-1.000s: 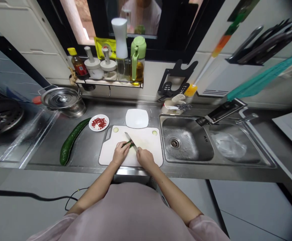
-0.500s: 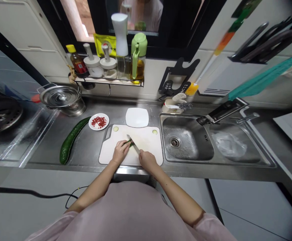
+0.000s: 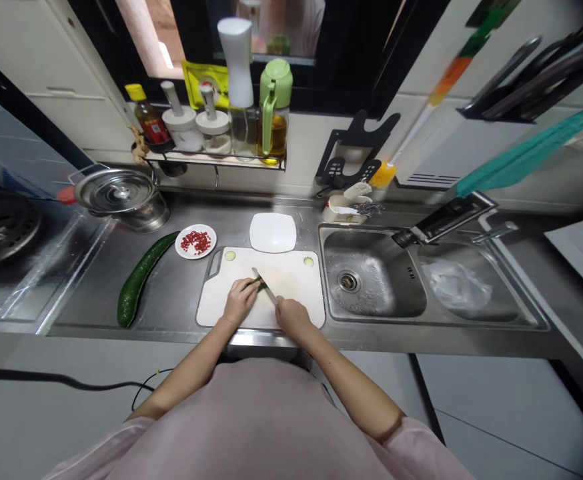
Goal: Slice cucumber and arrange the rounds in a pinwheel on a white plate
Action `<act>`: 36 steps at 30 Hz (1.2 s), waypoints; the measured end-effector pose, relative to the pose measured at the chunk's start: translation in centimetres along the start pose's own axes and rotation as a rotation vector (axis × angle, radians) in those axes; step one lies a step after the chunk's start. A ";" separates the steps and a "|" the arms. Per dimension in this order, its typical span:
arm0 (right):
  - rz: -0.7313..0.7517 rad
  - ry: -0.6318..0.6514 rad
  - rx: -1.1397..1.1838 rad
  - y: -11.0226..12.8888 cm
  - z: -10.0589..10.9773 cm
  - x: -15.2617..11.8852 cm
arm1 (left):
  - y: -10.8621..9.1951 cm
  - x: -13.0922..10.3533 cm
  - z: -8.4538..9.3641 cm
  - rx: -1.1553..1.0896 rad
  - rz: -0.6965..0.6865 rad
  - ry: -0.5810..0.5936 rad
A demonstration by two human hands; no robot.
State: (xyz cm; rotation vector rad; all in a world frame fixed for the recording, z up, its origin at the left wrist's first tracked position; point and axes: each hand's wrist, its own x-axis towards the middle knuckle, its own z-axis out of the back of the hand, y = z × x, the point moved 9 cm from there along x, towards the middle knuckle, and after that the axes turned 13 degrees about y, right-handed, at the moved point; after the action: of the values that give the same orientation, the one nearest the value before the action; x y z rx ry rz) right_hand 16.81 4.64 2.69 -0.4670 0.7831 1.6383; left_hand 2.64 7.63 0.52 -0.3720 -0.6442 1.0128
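Note:
My right hand (image 3: 293, 319) is closed around the handle of a kitchen knife (image 3: 268, 288), its blade pointing away and to the left over the white cutting board (image 3: 299, 303). Under the blade lies a small dark green piece of cucumber (image 3: 262, 288). The fingers of my left hand (image 3: 239, 303) press on that piece from the left, partly hiding it. Two pale cucumber slices lie on the board: one slice (image 3: 230, 256) near the far left corner, another slice (image 3: 308, 262) near the far right.
A long whole cucumber (image 3: 139, 283) lies left of the board, beside a white plate (image 3: 178, 251) of small red pieces. Behind the board sits an empty white dish (image 3: 272, 232). At right is a steel sink (image 3: 376, 287); at far left, a lidded pot (image 3: 144, 217).
The view has shifted very slightly. Both hands, the knife and the cucumber piece stay in nearly the same place on the board.

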 end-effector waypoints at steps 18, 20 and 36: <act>-0.009 0.008 -0.004 0.4 -0.5 1.6 | 0.3 0.0 -0.1 0.000 0.001 0.009; -0.006 0.005 0.002 0.6 -0.3 2.0 | 0.2 0.0 -0.1 -0.005 -0.002 0.007; -0.001 -0.009 -0.010 0.5 -0.9 2.5 | 0.4 -0.1 -0.3 -0.016 -0.001 0.001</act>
State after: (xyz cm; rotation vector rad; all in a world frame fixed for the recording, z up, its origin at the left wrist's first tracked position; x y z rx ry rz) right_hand 15.72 5.70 0.48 -0.4669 0.7685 1.6434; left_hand 2.52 7.78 0.01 -0.3867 -0.6520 1.0071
